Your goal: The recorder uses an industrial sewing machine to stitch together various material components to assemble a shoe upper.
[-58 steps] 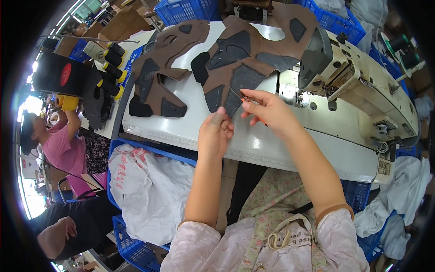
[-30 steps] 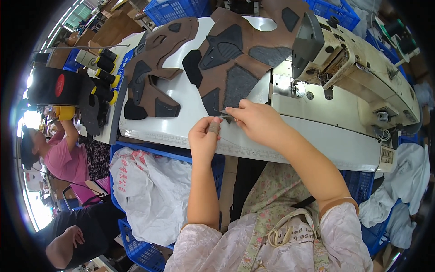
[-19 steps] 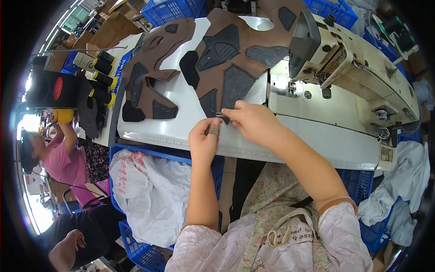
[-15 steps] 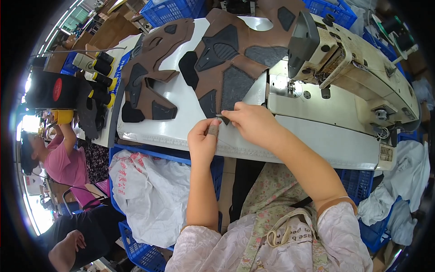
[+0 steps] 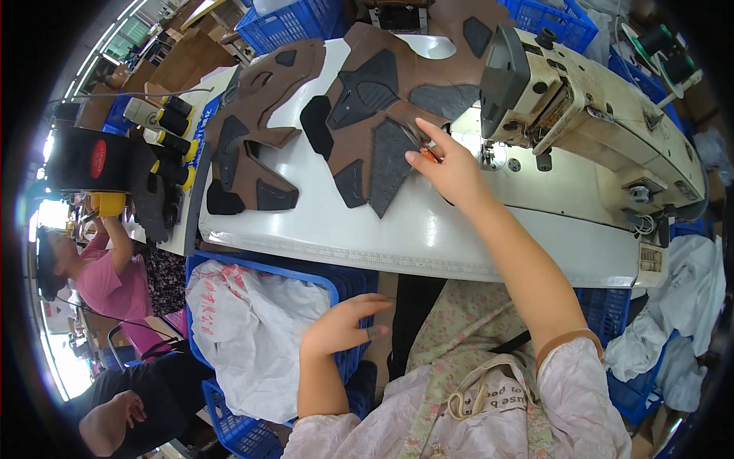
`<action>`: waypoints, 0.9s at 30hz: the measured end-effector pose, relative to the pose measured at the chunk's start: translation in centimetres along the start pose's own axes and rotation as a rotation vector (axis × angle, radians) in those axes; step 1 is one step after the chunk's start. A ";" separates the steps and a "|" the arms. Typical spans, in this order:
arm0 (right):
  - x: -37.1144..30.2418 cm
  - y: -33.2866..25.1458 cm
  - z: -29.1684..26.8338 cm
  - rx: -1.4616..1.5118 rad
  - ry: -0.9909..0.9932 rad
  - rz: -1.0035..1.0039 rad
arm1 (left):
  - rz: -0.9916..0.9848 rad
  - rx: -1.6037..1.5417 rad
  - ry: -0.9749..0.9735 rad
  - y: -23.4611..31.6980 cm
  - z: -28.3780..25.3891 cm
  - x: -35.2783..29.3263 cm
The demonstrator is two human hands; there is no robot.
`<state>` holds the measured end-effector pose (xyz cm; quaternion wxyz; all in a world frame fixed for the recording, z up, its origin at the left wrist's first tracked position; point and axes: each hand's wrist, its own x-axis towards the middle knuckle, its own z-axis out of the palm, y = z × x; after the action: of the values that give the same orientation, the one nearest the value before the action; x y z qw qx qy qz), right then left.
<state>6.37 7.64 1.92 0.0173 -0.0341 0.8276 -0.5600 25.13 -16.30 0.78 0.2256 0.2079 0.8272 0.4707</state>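
My right hand (image 5: pixel 455 164) grips a small pair of thread snips (image 5: pixel 430 155) with an orange handle; the metal part is partly hidden by the fingers. It hovers over or rests on the brown leather-like piece (image 5: pixel 353 145), which carries several dark grey patches; contact is unclear. Under the fingers lies a long pointed grey patch (image 5: pixel 391 172). My left hand (image 5: pixel 352 325) is off the table, fingers stretched and apart, holding nothing, with a wrap on one finger. It is beside the blue crate (image 5: pixel 306 269) holding white cloth sacking.
A sewing machine (image 5: pixel 581 107) stands right of the work on a white table (image 5: pixel 321 249). More brown pieces (image 5: pixel 243 145) lie left. Thread spools (image 5: pixel 176 122) stand farther left, near another person in pink (image 5: pixel 111 279). Blue crates (image 5: pixel 290 27) sit behind.
My left hand has let go of the piece's near tip and dropped toward me over the table edge. My right hand has moved up and right, and the orange snips now show in it.
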 end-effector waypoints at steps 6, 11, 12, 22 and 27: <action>3.4 0.4 3.0 0.202 0.151 -0.177 | -0.198 -0.113 0.024 -1.0 -0.9 -0.9; 5.4 -4.0 2.5 0.475 0.135 -0.207 | -0.135 -0.121 0.066 0.3 -1.2 0.2; 5.2 -5.2 2.4 0.442 0.170 -0.278 | -0.081 -0.150 0.096 0.5 -1.3 0.1; -5.3 -9.4 -0.7 0.504 0.025 -0.604 | -0.101 -0.903 0.837 -4.5 -5.6 -3.9; -12.9 -5.4 -1.7 0.328 -0.457 -0.365 | -0.135 -0.845 1.121 -5.0 -8.4 -7.7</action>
<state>19.28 8.25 7.41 0.1069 -0.3032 0.6815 -0.6574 25.95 -28.75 1.60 -0.1443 -0.2231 0.5762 0.7729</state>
